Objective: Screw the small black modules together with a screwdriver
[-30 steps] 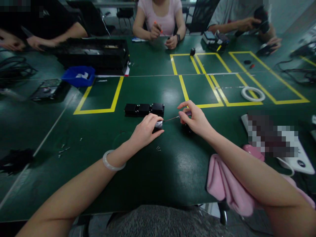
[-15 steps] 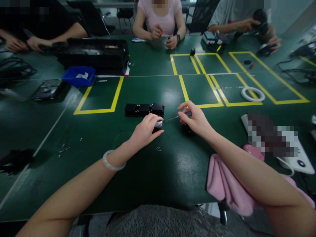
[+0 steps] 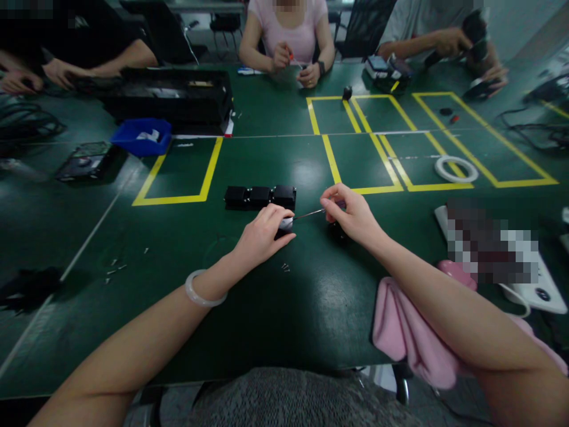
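Note:
My left hand [image 3: 267, 230] is closed around a small black block with a whitish face [image 3: 287, 224], pressing it to the table; most of the block is hidden by the fingers. In my right hand [image 3: 349, 210] is a thin screwdriver [image 3: 310, 214], pinched by its handle and held nearly level. The tip of its shaft meets the block's right side. Just behind my left hand stands a row of three black blocks [image 3: 260, 196] with small metal screws at their corners. Under my right hand sits another dark part [image 3: 336, 231], partly hidden. Several loose screws [image 3: 285, 267] lie in front.
More screws [image 3: 116, 270] lie at the left. A blue bin [image 3: 142, 137] and a long black housing [image 3: 173, 101] stand at the back left. To the right are a white tape ring [image 3: 456, 169], a pink cloth [image 3: 406, 326] and a white power strip [image 3: 549, 290]. Three people sit opposite.
My right hand has shifted very slightly, with fingers a little differently placed on the screwdriver handle. My left hand and the block stay put. Opposite, the person at the right has moved their hands slightly.

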`<state>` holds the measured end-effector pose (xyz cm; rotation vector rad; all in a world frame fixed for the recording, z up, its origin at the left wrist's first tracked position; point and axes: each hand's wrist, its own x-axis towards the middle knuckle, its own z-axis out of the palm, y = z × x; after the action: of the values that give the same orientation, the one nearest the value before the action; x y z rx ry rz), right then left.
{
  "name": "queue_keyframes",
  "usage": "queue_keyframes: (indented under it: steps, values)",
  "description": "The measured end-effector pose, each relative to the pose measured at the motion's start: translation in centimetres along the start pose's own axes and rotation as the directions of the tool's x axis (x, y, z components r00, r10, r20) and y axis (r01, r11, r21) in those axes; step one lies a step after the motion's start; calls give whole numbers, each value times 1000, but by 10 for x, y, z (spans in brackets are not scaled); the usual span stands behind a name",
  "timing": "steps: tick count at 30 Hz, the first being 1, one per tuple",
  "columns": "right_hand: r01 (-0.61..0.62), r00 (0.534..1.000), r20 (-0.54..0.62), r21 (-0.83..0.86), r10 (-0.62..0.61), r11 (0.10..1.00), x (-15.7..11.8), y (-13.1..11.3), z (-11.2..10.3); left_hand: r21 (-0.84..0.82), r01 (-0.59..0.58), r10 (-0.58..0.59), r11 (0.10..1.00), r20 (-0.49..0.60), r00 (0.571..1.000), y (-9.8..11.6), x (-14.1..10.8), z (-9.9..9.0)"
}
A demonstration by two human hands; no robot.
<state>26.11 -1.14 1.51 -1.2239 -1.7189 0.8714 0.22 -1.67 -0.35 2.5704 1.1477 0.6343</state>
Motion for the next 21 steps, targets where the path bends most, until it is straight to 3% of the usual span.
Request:
queue_keyframes:
  steps: [7, 13, 21]
  values:
    - [51, 998, -21, -5, -51, 999, 0, 1, 0, 3, -6, 6, 1000, -14, 1000, 0, 0, 1]
    - [-27, 1000, 4, -20, 27, 999, -2, -2, 0, -7, 12, -12, 1000, -11, 1000, 0, 0, 1]
    - [49, 999, -11, -45, -49, 998, -1, 0, 0, 11, 2, -2, 1000, -5, 1000, 1, 0, 0]
